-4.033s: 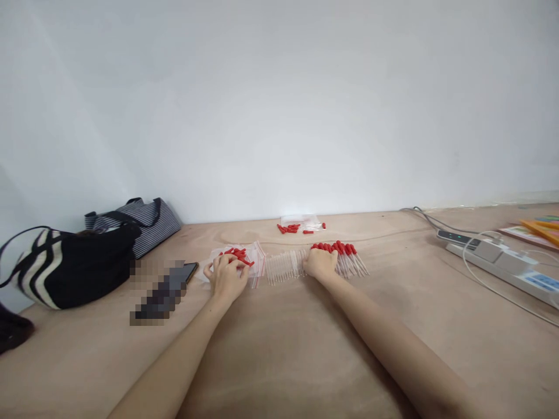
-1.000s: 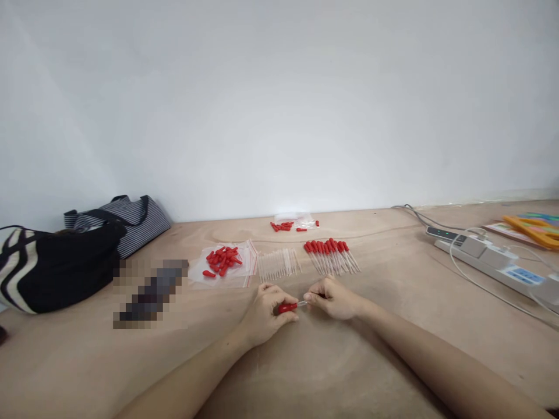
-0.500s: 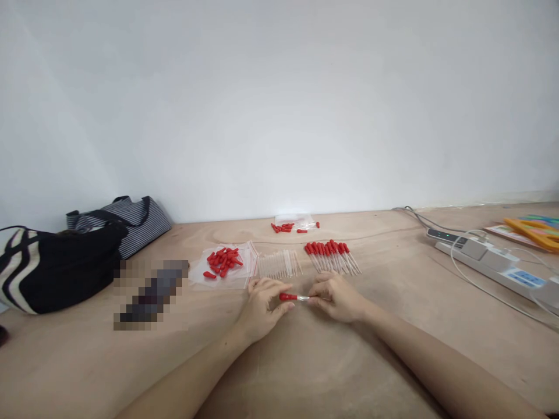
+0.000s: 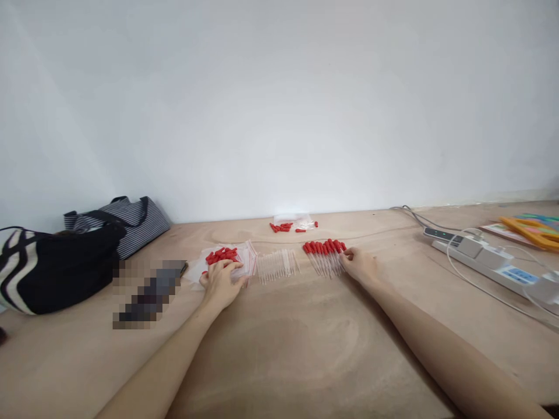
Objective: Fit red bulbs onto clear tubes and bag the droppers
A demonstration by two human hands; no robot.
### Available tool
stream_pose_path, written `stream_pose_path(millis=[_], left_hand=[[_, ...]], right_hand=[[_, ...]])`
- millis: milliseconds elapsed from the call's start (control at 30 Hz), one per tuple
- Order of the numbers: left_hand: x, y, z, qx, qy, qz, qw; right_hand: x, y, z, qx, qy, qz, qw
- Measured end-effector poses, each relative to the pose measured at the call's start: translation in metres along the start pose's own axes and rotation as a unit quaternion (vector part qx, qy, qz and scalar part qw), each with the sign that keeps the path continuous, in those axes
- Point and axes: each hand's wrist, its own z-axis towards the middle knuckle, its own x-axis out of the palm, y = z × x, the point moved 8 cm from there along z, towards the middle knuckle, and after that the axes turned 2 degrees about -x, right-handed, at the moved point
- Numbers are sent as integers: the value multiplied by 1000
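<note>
Apart and away from the middle, your hands had moved since half a second earlier, when they met around one red-capped tube. Your right hand (image 4: 358,265) had gone to the right end of the row of red-capped tubes (image 4: 324,249), its fingers drawn close together against the endmost one; whether they were pinching it or merely touching it, you could not tell. Your left hand (image 4: 222,284) had gone to the pile of red caps (image 4: 220,256), fingers curved over its near edge and thumb held apart; whether they had caught a cap was hidden. That suggested the joined piece had been brought to the row, with the left side back at the loose supply.

Those capped tubes lay side by side, slightly fanned, bulbous red ends pointing to the wall and thin clear stems toward you. Between your hands, the bare tubes (image 4: 277,266) lay uncapped, pale and translucent. The pile sat on a clear plastic bag (image 4: 247,260) with a red stripe. Farther back on the worktop (image 4: 279,361), more red caps (image 4: 283,227) lay near the wall.
</note>
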Motion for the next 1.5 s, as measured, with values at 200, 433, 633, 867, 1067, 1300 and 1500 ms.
stream_pose_path(millis=[200,433,633,867,1067,1300,1500], left_hand=[[-1,4,2,-17,3,23,1000],[-1,10,6,-32,-4,35,999],[-1,11,19,29,-80,87,993],[14,9,26,82,-74,134,985],[3,-6,21,143,-115,111,977],[-4,-62,-19,249,-47,-24,967],[14,-96,-55,279,86,-152,944]], right_hand=[[5,2,1,-8,4,-28,1000],[-2,19,-7,-67,-35,-23,997],[16,79,-37,-205,-26,-43,977],[47,124,-37,-150,56,-113,981],[61,130,-26,-111,84,-132,981],[65,132,-26,-115,107,-143,977],[53,136,-36,-151,98,-155,971]])
